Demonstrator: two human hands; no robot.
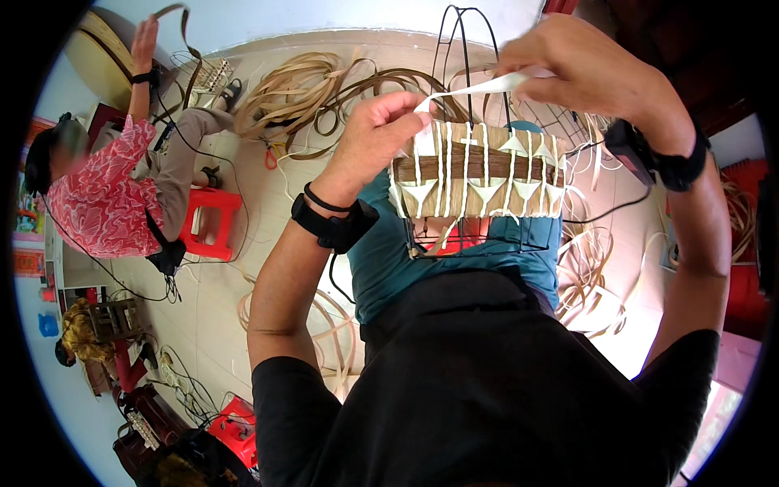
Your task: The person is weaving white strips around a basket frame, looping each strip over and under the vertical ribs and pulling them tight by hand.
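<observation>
A partly woven basket (462,166) rests on my lap, its tan and brown bands crossed by white cords and white folded triangles. Black wire frame (487,250) shows below the weave, and a tall wire handle (465,57) rises beyond it. From the basket's upper left corner a white flat strip (479,86) runs up to the right, stretched between my hands. My left hand (369,136) is closed at that corner, thumb and forefinger pinching the strip. Slightly blurred, my right hand (588,69) grips the strip's other end above the basket's right side; its fingertips are partly hidden.
Coils of tan strips (288,96) and brown strips (381,81) lie on the floor ahead. More loose pale strips (588,276) spread at my right. A red stool (213,225) and a seated co-worker in a red patterned shirt (105,195) are on the left. Cables cross the floor.
</observation>
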